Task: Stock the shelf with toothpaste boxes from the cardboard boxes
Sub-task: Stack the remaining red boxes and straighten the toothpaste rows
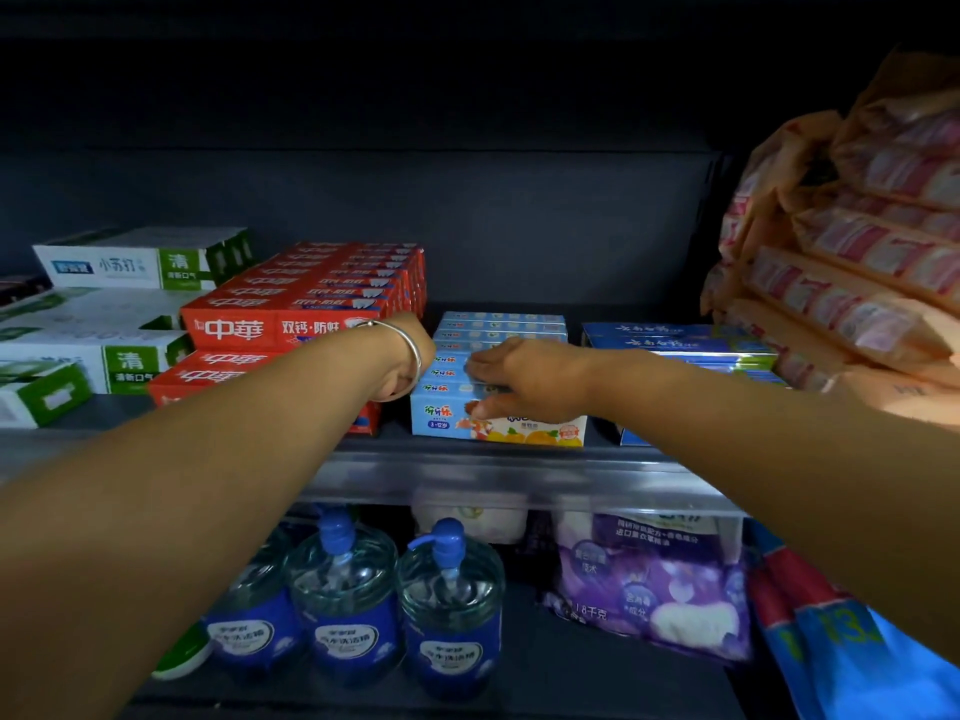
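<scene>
A row of light blue children's toothpaste boxes [498, 327] lies on the dark shelf [467, 459], running front to back. My right hand [524, 376] rests flat on top of the front boxes, its thumb down over the front face of the nearest box [441, 413]. My left hand [402, 366], a silver bangle on the wrist, presses against the left side of the same row, fingers hidden behind it. Red toothpaste boxes [311, 304] are stacked to the left, green-and-white ones [140, 262] farther left, blue ones [675, 337] to the right.
Bagged pink packets [857, 252] pile up at the right end of the shelf. On the lower shelf stand blue-capped pump bottles [343, 589] and a purple bag [654, 584]. No cardboard box is in view.
</scene>
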Motion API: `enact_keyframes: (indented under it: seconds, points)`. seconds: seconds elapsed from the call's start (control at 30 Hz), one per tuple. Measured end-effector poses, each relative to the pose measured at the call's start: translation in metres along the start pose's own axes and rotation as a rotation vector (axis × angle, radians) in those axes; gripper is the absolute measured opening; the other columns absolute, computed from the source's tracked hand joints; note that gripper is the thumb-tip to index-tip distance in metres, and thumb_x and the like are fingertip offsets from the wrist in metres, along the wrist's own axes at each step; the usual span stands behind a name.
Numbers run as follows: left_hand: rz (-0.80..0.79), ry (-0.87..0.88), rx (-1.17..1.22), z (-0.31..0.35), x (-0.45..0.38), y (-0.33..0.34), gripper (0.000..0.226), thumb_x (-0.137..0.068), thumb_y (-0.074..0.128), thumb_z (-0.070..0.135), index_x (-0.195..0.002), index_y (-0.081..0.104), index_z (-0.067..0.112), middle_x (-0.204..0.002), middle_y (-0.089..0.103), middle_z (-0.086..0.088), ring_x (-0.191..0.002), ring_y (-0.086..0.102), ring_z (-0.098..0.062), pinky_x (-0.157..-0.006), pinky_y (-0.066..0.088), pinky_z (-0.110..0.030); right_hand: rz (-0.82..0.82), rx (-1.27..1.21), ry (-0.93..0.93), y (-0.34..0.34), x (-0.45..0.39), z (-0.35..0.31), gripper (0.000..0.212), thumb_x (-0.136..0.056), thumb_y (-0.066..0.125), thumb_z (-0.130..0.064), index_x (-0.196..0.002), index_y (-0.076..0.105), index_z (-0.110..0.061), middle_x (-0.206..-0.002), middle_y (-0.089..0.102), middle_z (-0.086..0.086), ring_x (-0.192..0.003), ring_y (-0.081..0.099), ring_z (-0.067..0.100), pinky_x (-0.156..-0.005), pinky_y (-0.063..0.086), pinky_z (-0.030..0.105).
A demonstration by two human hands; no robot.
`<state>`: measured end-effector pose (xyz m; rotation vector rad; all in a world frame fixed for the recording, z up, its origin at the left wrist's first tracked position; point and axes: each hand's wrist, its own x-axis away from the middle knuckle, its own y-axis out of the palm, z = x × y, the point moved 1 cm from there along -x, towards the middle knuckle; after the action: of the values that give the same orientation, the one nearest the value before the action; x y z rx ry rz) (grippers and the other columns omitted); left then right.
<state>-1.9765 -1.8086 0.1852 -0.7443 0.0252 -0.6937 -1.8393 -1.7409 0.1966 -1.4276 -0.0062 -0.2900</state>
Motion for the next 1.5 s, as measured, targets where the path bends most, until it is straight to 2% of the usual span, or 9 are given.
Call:
enact_keyframes:
  seconds: [0.1,0.23,0.37,0.73,0.9,1.13,1.27,1.4,1.5]
  points:
    - [0.006,0.014,-0.003,0.001,0.002,-0.001,0.029,-0.093,0.043,0.0,-0.121,0.053,0.0,-0.117,0.06,-0.018,-0.105,0.06,-0.03,-0.093,0.051,-0.039,0.008,-0.01,0.004,0.002,-0.003,0.0,0.059,-0.099,0.036,-0.044,-0.147,0.026,-0.012,-0.157,0.019,0.004,-0.142,0.022,0.026,-0.114,0.026,0.043]
    - [-0.021,-0.005,0.039,-0.002,0.003,-0.003,0.033,-0.094,0.04,-0.002,-0.125,0.05,0.001,-0.11,0.06,-0.017,-0.091,0.06,-0.026,-0.074,0.053,-0.032,0.004,-0.038,0.005,0.001,-0.007,-0.002,0.059,-0.099,0.036,-0.043,-0.149,0.022,-0.014,-0.158,0.015,0.004,-0.144,0.017,0.025,-0.115,0.023,0.044]
    - [0.047,0.058,0.021,-0.003,0.003,0.0,0.035,-0.092,0.041,-0.005,-0.126,0.051,-0.001,-0.119,0.058,-0.018,-0.096,0.057,-0.027,-0.087,0.05,-0.035,0.005,-0.081,0.044,0.008,-0.004,-0.001,0.064,-0.098,0.032,-0.048,-0.151,0.009,-0.02,-0.159,0.01,0.005,-0.146,0.006,0.03,-0.116,0.017,0.05]
    - [0.019,0.159,-0.053,0.006,-0.004,0.002,0.036,-0.096,0.04,0.002,-0.132,0.045,-0.001,-0.13,0.051,-0.016,-0.106,0.052,-0.027,-0.086,0.042,-0.031,-0.047,-0.082,0.151,0.019,-0.015,0.008,0.09,-0.089,0.032,-0.066,-0.149,-0.012,-0.016,-0.158,-0.011,0.01,-0.145,-0.011,0.03,-0.117,0.0,0.053]
    - [-0.045,0.14,-0.04,0.008,-0.001,0.006,0.028,-0.098,0.037,0.001,-0.083,0.055,0.015,-0.08,0.055,-0.005,-0.067,0.051,-0.017,-0.06,0.044,-0.027,-0.053,-0.093,0.126,0.019,-0.014,0.01,0.088,-0.09,0.031,-0.064,-0.149,-0.013,-0.015,-0.158,-0.013,0.01,-0.145,-0.013,0.029,-0.118,-0.002,0.051]
    - [-0.037,0.158,-0.133,0.008,-0.002,0.007,0.033,-0.097,0.036,-0.001,-0.125,0.054,0.002,-0.094,0.057,-0.01,-0.084,0.055,-0.024,-0.079,0.047,-0.035,-0.052,-0.099,0.117,0.019,-0.014,0.009,0.087,-0.091,0.029,-0.063,-0.149,-0.014,-0.014,-0.158,-0.013,0.01,-0.145,-0.014,0.029,-0.118,-0.002,0.05]
    - [-0.033,0.172,-0.198,0.007,-0.006,0.008,0.034,-0.097,0.035,-0.002,-0.127,0.052,0.0,-0.093,0.058,-0.01,-0.089,0.054,-0.026,-0.081,0.046,-0.035,-0.042,-0.103,0.119,0.02,-0.015,0.009,0.087,-0.091,0.03,-0.063,-0.149,-0.012,-0.013,-0.158,-0.012,0.01,-0.145,-0.013,0.029,-0.118,-0.002,0.05]
    - [0.034,0.25,-0.365,0.012,-0.001,0.01,0.036,-0.097,0.035,0.002,-0.131,0.047,-0.002,-0.12,0.056,-0.018,-0.097,0.054,-0.028,-0.076,0.047,-0.026,0.002,-0.104,0.109,0.019,-0.011,0.009,0.09,-0.089,0.034,-0.064,-0.15,-0.009,-0.014,-0.158,-0.012,0.011,-0.145,-0.012,0.03,-0.117,-0.003,0.049]
    - [0.12,0.298,-0.506,0.019,0.008,0.013,0.039,-0.097,0.036,0.004,-0.136,0.04,-0.001,-0.135,0.047,-0.021,-0.12,0.05,-0.034,-0.097,0.042,-0.034,0.022,-0.1,0.108,0.02,-0.005,0.011,0.09,-0.089,0.036,-0.063,-0.15,-0.006,-0.012,-0.158,-0.01,0.011,-0.145,-0.011,0.029,-0.117,-0.002,0.048]
